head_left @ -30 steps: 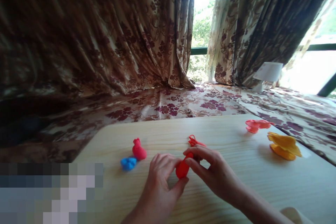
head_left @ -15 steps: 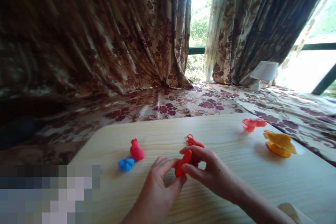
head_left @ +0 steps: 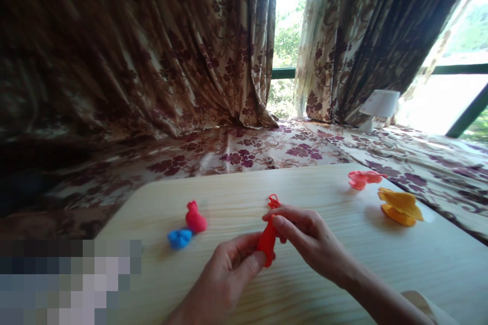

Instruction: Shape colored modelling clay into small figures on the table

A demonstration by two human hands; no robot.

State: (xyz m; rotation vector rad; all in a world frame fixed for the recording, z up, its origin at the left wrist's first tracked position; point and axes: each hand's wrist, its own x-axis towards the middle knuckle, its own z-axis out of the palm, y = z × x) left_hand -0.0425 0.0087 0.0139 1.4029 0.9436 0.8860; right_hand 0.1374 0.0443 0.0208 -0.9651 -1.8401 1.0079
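**Two hands gripping one red clay piece over the tabletop**

Left hand (head_left: 229, 269) is clamping the near, thicker end of the red clay piece (head_left: 268, 244) between thumb and fingers. Right hand (head_left: 310, 236) is pinching its far, narrower end, thumb and forefinger closing on the tip. Piece is sitting between the two hands, long and tapered, tilting slightly right toward the far end. Can't tell whether its underside is touching the pale wood-grain table (head_left: 229, 195).

A red looped clay piece (head_left: 273, 201) is lying just beyond the right fingers, which are partly hiding it.

Left side of table: a pink rounded clay piece (head_left: 195, 219) with a narrow top is standing right beside a blue crumpled clay lump (head_left: 179, 238); they're looking about in contact.

Right side: a coral clay piece (head_left: 366, 179) is resting near the far corner. A yellow folded clay piece (head_left: 400, 207) is lying nearer, by the right edge. Both are sitting well apart from the hands.

Background: floral curtains (head_left: 190, 56) are hanging behind, floral cloth (head_left: 305, 150) is spreading beyond the table, and a white lamp (head_left: 381, 103) is standing on it near the window (head_left: 287, 35).
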